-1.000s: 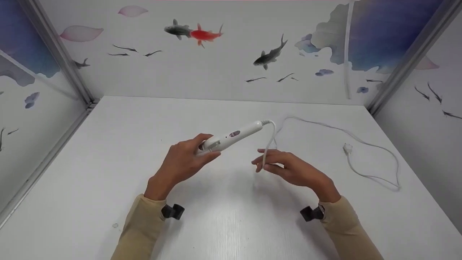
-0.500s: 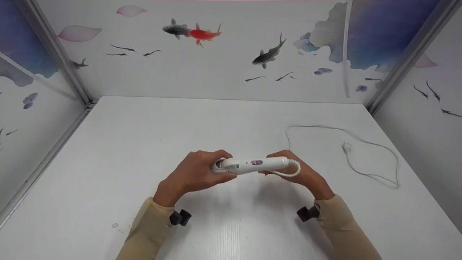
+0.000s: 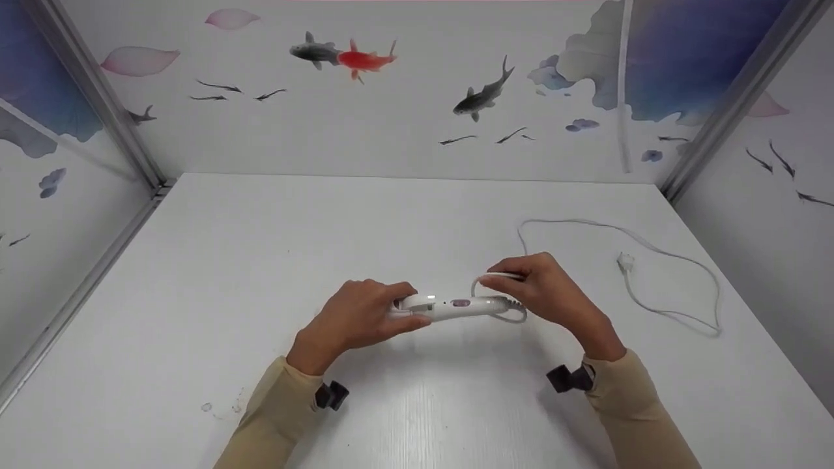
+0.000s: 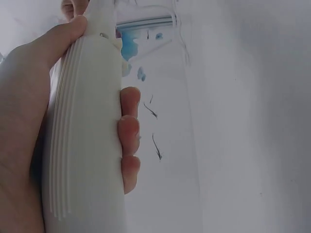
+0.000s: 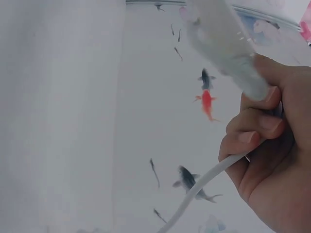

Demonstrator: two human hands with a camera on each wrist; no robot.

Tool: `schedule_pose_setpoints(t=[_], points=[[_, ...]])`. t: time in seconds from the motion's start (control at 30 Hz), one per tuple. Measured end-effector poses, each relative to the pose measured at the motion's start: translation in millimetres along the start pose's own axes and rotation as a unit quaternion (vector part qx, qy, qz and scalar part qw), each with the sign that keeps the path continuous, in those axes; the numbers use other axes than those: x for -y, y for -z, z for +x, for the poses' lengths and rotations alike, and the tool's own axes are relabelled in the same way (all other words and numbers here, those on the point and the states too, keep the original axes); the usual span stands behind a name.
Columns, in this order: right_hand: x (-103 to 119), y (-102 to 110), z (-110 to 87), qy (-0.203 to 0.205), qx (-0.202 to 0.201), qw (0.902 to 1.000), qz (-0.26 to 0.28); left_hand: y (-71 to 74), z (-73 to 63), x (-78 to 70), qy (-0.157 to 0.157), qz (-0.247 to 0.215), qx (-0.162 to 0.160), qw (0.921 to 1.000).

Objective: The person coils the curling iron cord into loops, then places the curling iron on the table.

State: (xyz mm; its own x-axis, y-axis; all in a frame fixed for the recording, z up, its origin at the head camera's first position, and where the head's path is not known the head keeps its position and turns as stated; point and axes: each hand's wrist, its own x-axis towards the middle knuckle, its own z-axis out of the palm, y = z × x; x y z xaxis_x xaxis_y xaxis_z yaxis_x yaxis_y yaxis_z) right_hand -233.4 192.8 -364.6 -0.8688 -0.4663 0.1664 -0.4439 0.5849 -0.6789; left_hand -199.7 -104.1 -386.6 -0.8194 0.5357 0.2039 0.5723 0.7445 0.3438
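My left hand (image 3: 361,316) grips a white hair straightener (image 3: 446,309) by its wider end, a little above the table. In the left wrist view, that hand's thumb lies along the ridged side of the straightener (image 4: 87,131), with fingertips curled round the far side. An oval switch is visible on the handle. Beside the handle's tail, my right hand (image 3: 550,290) holds the white cord (image 3: 516,320) between thumb and fingers. The cord loops under the handle and rises behind it. In the right wrist view, the cord (image 5: 192,194) trails out from under curled fingers.
The rest of the cord curves over the white table (image 3: 293,215) on the right and ends in a plug (image 3: 625,262). White panels printed with fish (image 3: 483,98) and leaves enclose the table at the back and both sides.
The straightener has swung from tilted to nearly level and come lower and to the right. My right hand, earlier loose at the hanging cord, has passed it behind the handle and now holds it above.
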Motion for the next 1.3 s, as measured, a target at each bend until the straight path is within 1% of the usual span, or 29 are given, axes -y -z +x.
schedule_pose_setpoints(t=[0.07, 0.13, 0.23, 0.3, 0.37, 0.43, 0.5, 0.57, 0.6, 0.67, 0.8, 0.87, 0.97, 1.1, 1.17, 1.3], points=[[6.0, 2.0, -3.0, 0.013, 0.008, 0.9999, -0.006, -0.8, 0.5, 2.1, 0.011, 0.013, -0.009, 0.9998], [11.7, 2.9, -5.7, 0.027, 0.026, 0.9993, -0.004, -0.9, 0.7, 4.4, 0.023, 0.027, -0.021, 0.9992], [18.5, 3.0, -8.5, 0.036, 0.073, 0.9966, 0.004, 0.7, 1.0, 7.5, 0.047, 0.044, -0.041, 0.9971], [19.9, 2.0, -8.9, 0.031, 0.113, 0.9931, 0.004, 2.5, 0.9, 9.1, 0.061, 0.05, -0.056, 0.9954], [17.6, -0.7, -7.2, 0.021, 0.153, 0.9879, 0.005, 4.8, 0.4, 9.7, 0.071, 0.052, -0.067, 0.9939], [11.3, -5.1, -3.9, 0.014, 0.187, 0.9821, 0.015, 6.5, 0.1, 9.3, 0.074, 0.05, -0.071, 0.9935], [2.1, -10.7, 0.5, 0.016, 0.211, 0.9769, 0.032, 7.7, 0.0, 8.0, 0.073, 0.039, -0.067, 0.9943], [-8.2, -16.6, 4.6, 0.022, 0.222, 0.9734, 0.053, 8.1, 0.0, 6.5, 0.069, 0.025, -0.059, 0.9956], [-12.9, -19.2, 6.4, 0.026, 0.223, 0.9726, 0.059, 8.0, 0.0, 5.9, 0.065, 0.017, -0.056, 0.9962], [-20.7, -23.1, 8.9, 0.022, 0.215, 0.9746, 0.06, 8.0, -0.6, 5.1, 0.054, 0.003, -0.051, 0.9972], [-31.4, -24.8, 11.3, -0.016, 0.181, 0.9817, 0.058, 8.7, -3.2, 4.6, 0.021, -0.019, -0.043, 0.9987], [-36.9, -22.4, 12.2, -0.023, 0.162, 0.9848, 0.059, 8.9, -4.1, 3.9, 0.006, -0.028, -0.029, 0.9992], [-41.2, -17.7, 13.8, -0.042, 0.13, 0.9889, 0.059, 7.4, -4.3, 2.4, -0.008, -0.029, 0.002, 0.9995], [-34.6, -12.6, 13.1, -0.079, 0.099, 0.9899, 0.063, 3.3, -3.5, 2.4, -0.009, -0.03, 0.036, 0.9989], [-27.5, -10.7, 11.8, -0.081, 0.088, 0.9909, 0.062, 1.5, -2.8, 2.6, -0.006, -0.03, 0.047, 0.9984], [-7.5, -7.5, 6.5, -0.069, 0.075, 0.9935, 0.052, -0.3, -1.2, 2.4, 0.002, -0.025, 0.059, 0.9979]])
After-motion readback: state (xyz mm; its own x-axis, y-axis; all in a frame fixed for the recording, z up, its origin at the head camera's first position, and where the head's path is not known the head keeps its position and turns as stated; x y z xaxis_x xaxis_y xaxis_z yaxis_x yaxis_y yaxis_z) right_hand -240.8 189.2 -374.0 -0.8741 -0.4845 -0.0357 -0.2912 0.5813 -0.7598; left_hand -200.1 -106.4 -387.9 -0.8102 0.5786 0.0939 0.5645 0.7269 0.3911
